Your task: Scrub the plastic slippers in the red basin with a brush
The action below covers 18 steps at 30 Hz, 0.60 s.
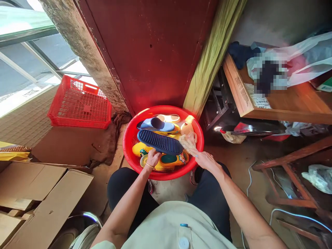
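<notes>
A round red basin [127, 152] between the knees holds several slippers. My left hand [153, 158] grips the edge of a dark blue slipper [159, 141], its ridged sole turned up above the others. In my right hand [206, 160] is a pale brush [188, 143], its bristles beside the right end of that sole. Another blue slipper [155, 125] lies farther back, near a pale slipper [168, 118] at the rear. Yellow slippers [178, 159] with coloured decorations are lower in the basin.
A red plastic crate [85, 107] stands at the left, above cardboard boxes [31, 180]. Behind the basin is a dark red door [153, 52]. A wooden drawer [249, 103], a wooden stool [290, 166] and white cables [250, 180] are on the right.
</notes>
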{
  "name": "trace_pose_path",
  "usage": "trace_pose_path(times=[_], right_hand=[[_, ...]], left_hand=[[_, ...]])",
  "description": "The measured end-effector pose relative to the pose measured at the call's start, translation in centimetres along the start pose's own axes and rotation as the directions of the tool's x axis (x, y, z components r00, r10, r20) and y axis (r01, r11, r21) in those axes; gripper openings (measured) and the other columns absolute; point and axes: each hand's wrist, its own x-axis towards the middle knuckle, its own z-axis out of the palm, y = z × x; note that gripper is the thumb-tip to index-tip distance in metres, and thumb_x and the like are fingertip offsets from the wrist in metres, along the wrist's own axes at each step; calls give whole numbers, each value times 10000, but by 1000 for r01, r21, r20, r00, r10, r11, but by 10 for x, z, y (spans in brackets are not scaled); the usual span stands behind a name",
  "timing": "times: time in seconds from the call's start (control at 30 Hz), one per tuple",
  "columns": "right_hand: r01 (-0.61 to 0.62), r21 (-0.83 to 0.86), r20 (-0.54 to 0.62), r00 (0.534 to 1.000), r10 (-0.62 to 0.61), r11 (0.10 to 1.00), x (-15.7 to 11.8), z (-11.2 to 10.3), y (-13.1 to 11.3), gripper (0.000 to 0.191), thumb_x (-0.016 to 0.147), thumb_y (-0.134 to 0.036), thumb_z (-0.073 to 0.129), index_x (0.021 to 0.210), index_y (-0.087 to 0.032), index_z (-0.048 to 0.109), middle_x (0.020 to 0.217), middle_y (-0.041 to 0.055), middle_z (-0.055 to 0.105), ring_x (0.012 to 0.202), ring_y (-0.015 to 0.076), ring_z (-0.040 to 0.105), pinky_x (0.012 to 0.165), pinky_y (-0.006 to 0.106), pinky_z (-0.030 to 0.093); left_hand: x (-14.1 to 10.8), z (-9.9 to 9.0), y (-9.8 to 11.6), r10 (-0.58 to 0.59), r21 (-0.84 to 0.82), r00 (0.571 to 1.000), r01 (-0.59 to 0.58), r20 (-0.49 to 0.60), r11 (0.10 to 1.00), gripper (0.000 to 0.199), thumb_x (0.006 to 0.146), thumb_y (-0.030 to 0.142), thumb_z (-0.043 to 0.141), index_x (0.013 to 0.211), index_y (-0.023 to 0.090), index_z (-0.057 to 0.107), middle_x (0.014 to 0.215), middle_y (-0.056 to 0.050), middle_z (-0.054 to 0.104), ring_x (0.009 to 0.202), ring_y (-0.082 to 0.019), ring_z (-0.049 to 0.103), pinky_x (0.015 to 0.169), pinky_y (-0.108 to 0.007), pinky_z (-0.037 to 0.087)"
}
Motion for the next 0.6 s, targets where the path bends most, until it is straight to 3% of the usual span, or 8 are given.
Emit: trace_pose_path(times=[0.1,0.2,0.27,0.4,0.53,0.6], right_hand=[[-5,140,-103,994,20,990,-5,3,19,588,928,-211,474,1509,-301,471,1239,37,729,1080,218,709,908,289,551],[95,224,-260,965,-34,970,-1,17,-2,595,946,-222,462,1539,-254,423,1374,57,647,1215,216,640,1003,294,527],[166,217,-291,952,-98,962,5,29,-24,591,948,-213,457,1537,-249,425,1394,60,631,1230,213,630,1047,310,510],[118,208,-265,962,-60,971,16,38,-45,602,968,-201,414,1568,-219,367,1366,83,650,1200,223,650,1031,333,525],[0,173,-91,996,16,985,27,31,-38,615,963,-207,441,1566,-298,366,1358,43,660,1138,216,683,984,323,544],[-13,164,-8,1000,14,986,35,30,-33,620,955,-200,454,1559,-316,380,1365,30,656,1157,206,672,1004,313,524]], left_hand=[[-3,10,21,-96,-222,995,100,32,970,264,622,340,754,732,180,575,686,35,530,693,-148,550,695,-313,559],[-4,28,40,-202,-427,978,202,46,881,406,606,423,815,787,180,545,704,54,477,629,-98,495,622,-287,572],[-2,37,52,-231,-471,970,238,73,849,440,591,437,832,792,179,538,722,46,473,634,-94,488,574,-260,563],[9,47,66,-175,-397,962,246,208,884,400,589,372,836,811,169,573,746,28,490,653,-100,486,495,-211,523],[15,51,57,-218,-357,972,236,89,904,368,646,359,787,908,168,614,774,10,547,694,-120,537,566,-240,554],[16,47,49,-230,-261,970,242,76,935,368,687,369,754,972,173,627,817,-15,613,729,-152,598,604,-271,565]])
